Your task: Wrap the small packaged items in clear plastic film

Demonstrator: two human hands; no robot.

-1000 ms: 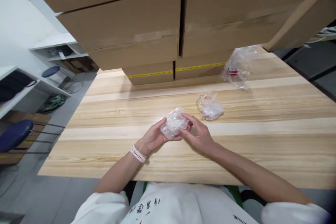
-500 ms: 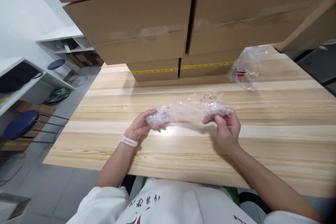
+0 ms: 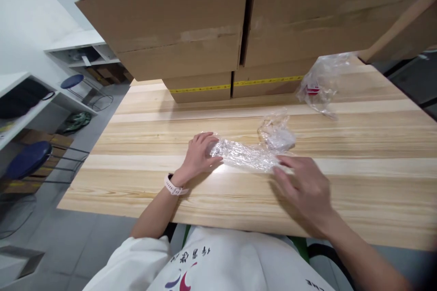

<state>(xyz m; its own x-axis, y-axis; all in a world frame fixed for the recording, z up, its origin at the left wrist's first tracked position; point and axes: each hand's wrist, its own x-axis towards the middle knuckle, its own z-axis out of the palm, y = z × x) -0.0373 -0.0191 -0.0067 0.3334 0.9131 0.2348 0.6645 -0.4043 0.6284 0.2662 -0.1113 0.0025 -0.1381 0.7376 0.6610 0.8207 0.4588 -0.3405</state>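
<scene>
A long strip of crinkled clear plastic wrap (image 3: 244, 155) stretches between my two hands, low over the wooden table. My left hand (image 3: 200, 154) is curled round its left end, thumb in front and fingers behind; something greyish under the plastic there is too covered to name. At the right end, the thumb and forefinger of my right hand (image 3: 303, 186) pinch the edge of the wrap. Just behind that end lies a crumpled clear plastic bag (image 3: 278, 134) with something whitish inside, apart from my fingers.
Large stacked cardboard boxes (image 3: 164, 41) fill the back of the table (image 3: 143, 182). Another clear plastic bag (image 3: 324, 84) with a red-and-white label lies at the back right. Blue stools (image 3: 29, 159) and white shelves (image 3: 77, 43) stand to the left.
The wrap has come down and narrowed into a strip. My left hand has moved right and turned over its end. My right hand has drawn nearer me, leaving the crumpled bag on the table.
</scene>
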